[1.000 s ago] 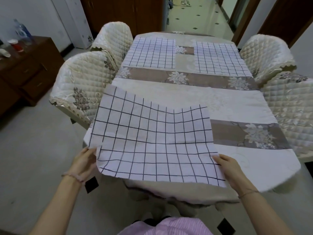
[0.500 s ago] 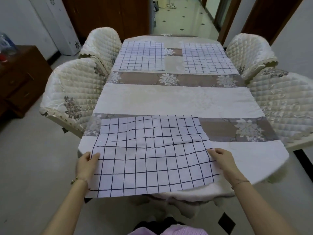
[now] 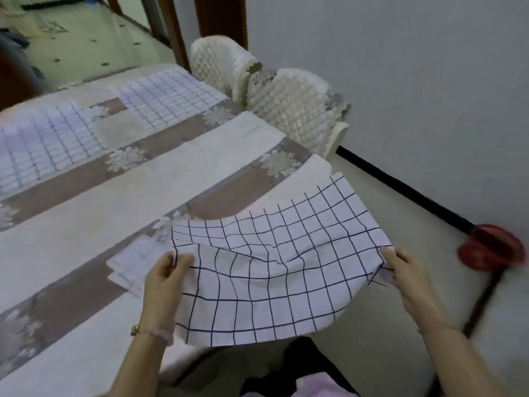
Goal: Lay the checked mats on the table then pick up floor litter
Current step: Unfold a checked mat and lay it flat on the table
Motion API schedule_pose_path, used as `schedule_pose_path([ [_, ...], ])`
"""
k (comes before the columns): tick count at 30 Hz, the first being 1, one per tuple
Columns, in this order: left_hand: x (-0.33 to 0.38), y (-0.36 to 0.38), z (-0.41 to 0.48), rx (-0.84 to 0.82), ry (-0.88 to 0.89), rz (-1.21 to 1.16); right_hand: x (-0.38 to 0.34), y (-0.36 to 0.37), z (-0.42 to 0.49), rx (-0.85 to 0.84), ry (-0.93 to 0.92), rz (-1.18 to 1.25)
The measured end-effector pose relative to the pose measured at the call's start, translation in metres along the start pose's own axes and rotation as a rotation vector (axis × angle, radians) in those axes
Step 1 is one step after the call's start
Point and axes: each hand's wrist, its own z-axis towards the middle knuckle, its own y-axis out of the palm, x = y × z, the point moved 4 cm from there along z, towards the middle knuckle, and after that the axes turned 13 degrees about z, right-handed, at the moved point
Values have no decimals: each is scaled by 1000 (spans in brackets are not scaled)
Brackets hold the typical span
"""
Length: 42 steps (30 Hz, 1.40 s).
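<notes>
Mid mat-laying, pinching checked mat (image 3: 272, 267) by near corners with left hand (image 3: 164, 277) and right hand (image 3: 400, 270) over bench (image 3: 200, 156); needs lowering flat beside laid mat (image 3: 134, 262).

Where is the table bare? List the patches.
Bare: near right corner under the held mat, between the laid mat and the table edge; the cream band between the brown stripes. Crowded: far end, left far mat and right far mat.

The white cloth mat with dark checks (image 3: 272, 267) hangs between the left hand (image 3: 163, 279) and right hand (image 3: 400, 270), over the cream-clothed table's (image 3: 200, 173) near right corner. At the far end a second checked mat (image 3: 171, 96) lies beside a third checked mat (image 3: 43, 144). A quilted cream chair (image 3: 292, 101) stands right of the table.
</notes>
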Motion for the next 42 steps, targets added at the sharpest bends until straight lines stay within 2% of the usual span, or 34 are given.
schedule_pose_path([
  [6, 17, 129, 6, -396, 29, 50, 38, -112, -31, 318, 94, 85],
  [11, 28, 242, -9, -593, 71, 223, 140, -222, -22, 461, 271, 179],
  [14, 32, 308, -8, -669, 37, 296, 119, -242, -14, 546, 323, 198],
  [17, 45, 371, 0, -685, 17, 321, 92, -272, 21, 545, 306, 206],
  [21, 81, 443, 10, -652, 19, 320, 51, -312, 84, 492, 249, 100],
  [29, 147, 517, 60, -465, -48, 191, -32, -349, 222, 409, 162, 91],
  [38, 157, 619, 175, -345, -228, 181, -83, -329, 420, 266, 199, 32],
  [42, 193, 651, 241, -287, -224, 181, -126, -296, 516, 138, 201, -46],
])
